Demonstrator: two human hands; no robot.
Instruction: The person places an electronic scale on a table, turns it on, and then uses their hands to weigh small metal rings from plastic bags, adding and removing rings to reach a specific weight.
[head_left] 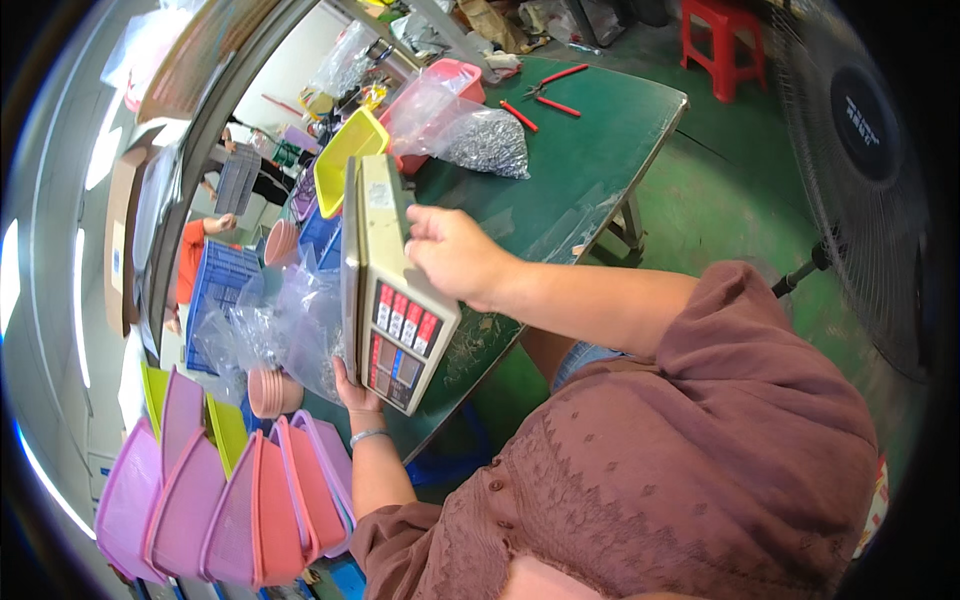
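A cream digital scale (400, 283) with a metal pan and a front panel of displays and keys stands tilted on its side over the green table (590, 110). My left hand (357, 394) holds its lower edge near the panel, with the fingers partly hidden behind it. Against the scale's right side my right hand (455, 252) is closed, its fingers curled at the edge of the body. Just beyond the scale are a yellow basin (350, 150) and a clear bag of small metal parts (487, 142).
Red-handled pliers (556, 103) lie at the table's far end. Stacked purple and coral baskets (262, 500) stand at lower left, near pink cups (272, 393) and blue crates (222, 285). A large fan (865, 150) and a red stool (722, 45) are at right. Another person's hand (220, 223) shows at left.
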